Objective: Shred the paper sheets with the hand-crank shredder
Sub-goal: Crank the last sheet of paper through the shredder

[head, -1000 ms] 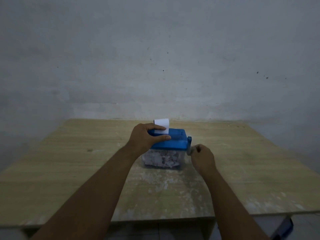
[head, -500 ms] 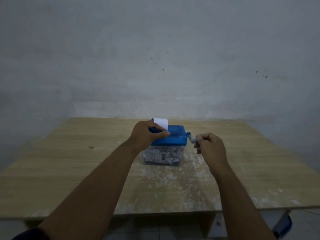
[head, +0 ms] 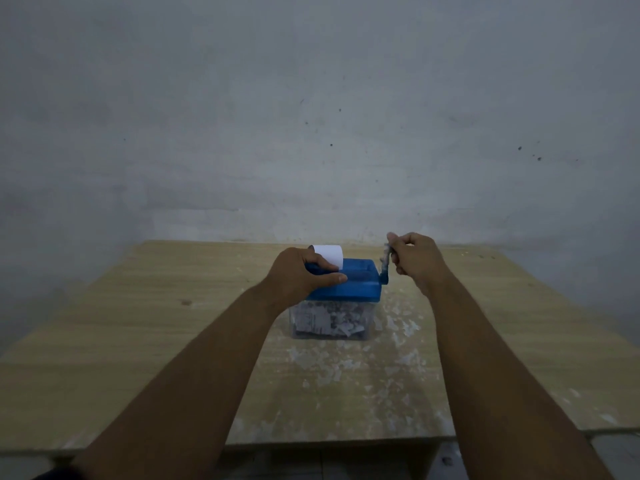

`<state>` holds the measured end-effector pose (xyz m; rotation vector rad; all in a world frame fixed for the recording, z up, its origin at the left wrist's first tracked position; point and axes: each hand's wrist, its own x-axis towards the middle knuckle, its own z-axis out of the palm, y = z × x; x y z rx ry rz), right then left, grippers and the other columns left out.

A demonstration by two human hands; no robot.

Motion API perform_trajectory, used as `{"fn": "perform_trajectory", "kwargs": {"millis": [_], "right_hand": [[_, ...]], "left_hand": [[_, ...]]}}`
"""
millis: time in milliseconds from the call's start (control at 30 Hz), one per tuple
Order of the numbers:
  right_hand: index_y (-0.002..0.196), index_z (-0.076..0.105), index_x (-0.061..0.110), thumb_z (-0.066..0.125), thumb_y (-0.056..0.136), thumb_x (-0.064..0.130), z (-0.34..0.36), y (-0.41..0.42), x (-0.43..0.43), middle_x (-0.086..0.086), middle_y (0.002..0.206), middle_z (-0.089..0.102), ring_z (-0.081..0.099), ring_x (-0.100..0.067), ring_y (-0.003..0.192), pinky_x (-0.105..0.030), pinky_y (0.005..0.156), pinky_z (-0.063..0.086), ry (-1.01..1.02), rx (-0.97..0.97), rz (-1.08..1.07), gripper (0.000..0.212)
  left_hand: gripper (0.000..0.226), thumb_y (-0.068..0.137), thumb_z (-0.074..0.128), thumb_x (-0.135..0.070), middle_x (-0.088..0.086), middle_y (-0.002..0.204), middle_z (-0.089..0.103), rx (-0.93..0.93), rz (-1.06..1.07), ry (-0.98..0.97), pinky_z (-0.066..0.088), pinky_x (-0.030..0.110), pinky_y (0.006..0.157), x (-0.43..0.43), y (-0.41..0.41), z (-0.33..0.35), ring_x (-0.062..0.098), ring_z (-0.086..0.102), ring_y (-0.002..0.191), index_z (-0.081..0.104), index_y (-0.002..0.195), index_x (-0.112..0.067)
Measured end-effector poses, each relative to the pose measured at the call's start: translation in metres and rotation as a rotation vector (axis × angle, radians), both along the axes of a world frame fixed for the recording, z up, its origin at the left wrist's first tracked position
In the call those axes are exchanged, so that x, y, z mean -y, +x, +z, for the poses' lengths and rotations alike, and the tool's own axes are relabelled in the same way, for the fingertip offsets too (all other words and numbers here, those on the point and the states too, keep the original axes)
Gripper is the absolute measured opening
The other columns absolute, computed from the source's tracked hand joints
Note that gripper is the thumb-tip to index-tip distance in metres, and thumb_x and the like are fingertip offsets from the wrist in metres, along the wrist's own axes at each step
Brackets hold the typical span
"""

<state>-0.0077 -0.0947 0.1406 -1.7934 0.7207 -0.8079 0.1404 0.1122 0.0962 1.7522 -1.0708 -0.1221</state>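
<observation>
Now the white paper sheet [head: 329, 255] stands upright in the slot of the hand-crank shredder [head: 360, 296], which sits mid-table, its clear bin [head: 329, 323] holding a heap of shreds. Your left hand [head: 299, 277] grips the left end of the blue lid [head: 360, 271], fingers curled over the top just beside the sheet. Your right hand [head: 417, 259] pinches the crank handle [head: 385, 261], which points up from the lid's right end. Its axle appears to run left-right, so judge the next stroke as an arc toward or away from you, not sideways. Pale flecks mark the wooden table [head: 138, 341] around it.
</observation>
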Motion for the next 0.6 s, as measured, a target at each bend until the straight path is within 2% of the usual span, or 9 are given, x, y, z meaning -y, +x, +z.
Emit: {"fn": "perform_trajectory", "kwargs": {"millis": [67, 133, 167, 233, 333, 467, 533, 600], "right_hand": [[0.084, 0.065, 0.007, 0.062, 0.104, 0.04, -0.012, 0.013, 0.007, -0.008, 0.072, 0.067, 0.056, -0.023, 0.062, -0.041, 0.067, 0.053, 0.012, -0.045, -0.009, 0.039], [0.085, 0.064, 0.007, 0.061, 0.105, 0.038, -0.034, 0.02, 0.009, -0.011, 0.078, 0.068, 0.059, -0.025, 0.066, -0.045, 0.072, 0.056, -0.007, -0.168, -0.019, 0.037], [0.088, 0.064, 0.006, 0.06, 0.106, 0.036, -0.046, 0.021, 0.008, -0.014, 0.081, 0.068, 0.059, -0.025, 0.068, -0.046, 0.073, 0.056, 0.021, -0.213, -0.018, 0.035], [0.085, 0.061, 0.008, 0.059, 0.107, 0.033, -0.067, 0.018, 0.004, -0.017, 0.083, 0.066, 0.055, -0.025, 0.067, -0.045, 0.069, 0.049, 0.08, -0.2, -0.029, 0.032], [0.085, 0.058, 0.009, 0.056, 0.108, 0.033, -0.079, 0.006, -0.005, -0.017, 0.088, 0.067, 0.054, -0.024, 0.071, -0.041, 0.069, 0.044, -0.011, -0.186, -0.115, 0.033], [0.088, 0.059, 0.01, 0.049, 0.108, 0.023, -0.086, -0.015, -0.018, -0.015, 0.087, 0.067, 0.058, -0.026, 0.074, -0.041, 0.071, 0.047, -0.036, -0.309, -0.071, 0.026], [0.087, 0.06, 0.012, 0.048, 0.108, 0.018, -0.089, -0.026, -0.027, -0.014, 0.086, 0.066, 0.057, -0.025, 0.074, -0.041, 0.071, 0.048, -0.01, -0.361, -0.026, 0.025], [0.089, 0.064, 0.011, 0.049, 0.108, 0.024, -0.091, -0.039, -0.037, -0.013, 0.086, 0.067, 0.058, -0.023, 0.073, -0.039, 0.071, 0.047, 0.033, -0.323, -0.02, 0.028]], "left_hand": [[0.021, 0.077, 0.093, -0.041, -0.02, 0.096, 0.076, -0.011, -0.009, -0.011, 0.051, 0.011, 0.078, -0.001, -0.001, -0.001, -0.005, 0.065, 0.092, 0.087, 0.094, -0.03], [0.019, 0.077, 0.093, -0.041, -0.013, 0.101, 0.077, -0.024, -0.017, -0.021, 0.056, 0.02, 0.084, -0.001, -0.002, -0.002, -0.002, 0.064, 0.095, 0.087, 0.092, -0.032], [0.019, 0.076, 0.093, -0.043, -0.009, 0.101, 0.077, -0.02, -0.014, -0.021, 0.057, 0.024, 0.083, -0.002, -0.003, -0.001, 0.0, 0.065, 0.093, 0.086, 0.091, -0.033], [0.018, 0.076, 0.093, -0.045, -0.004, 0.099, 0.075, -0.004, -0.01, -0.026, 0.056, 0.024, 0.077, -0.001, -0.004, -0.002, 0.005, 0.066, 0.092, 0.085, 0.089, -0.035], [0.014, 0.075, 0.095, -0.041, 0.003, 0.114, 0.076, -0.03, -0.021, -0.024, 0.056, 0.025, 0.082, -0.001, -0.006, 0.0, 0.018, 0.067, 0.107, 0.084, 0.083, -0.037], [0.014, 0.078, 0.094, -0.035, -0.004, 0.095, 0.076, -0.055, -0.042, -0.023, 0.051, 0.018, 0.073, -0.001, -0.009, 0.001, 0.007, 0.068, 0.091, 0.084, 0.083, -0.026], [0.016, 0.079, 0.093, -0.037, -0.002, 0.102, 0.076, -0.061, -0.023, -0.033, 0.055, 0.029, 0.079, -0.001, -0.011, 0.001, 0.012, 0.068, 0.098, 0.083, 0.082, -0.026], [0.015, 0.079, 0.093, -0.038, 0.004, 0.111, 0.075, -0.052, -0.009, -0.035, 0.056, 0.039, 0.086, 0.001, -0.012, -0.001, 0.021, 0.067, 0.108, 0.083, 0.082, -0.027]]}}
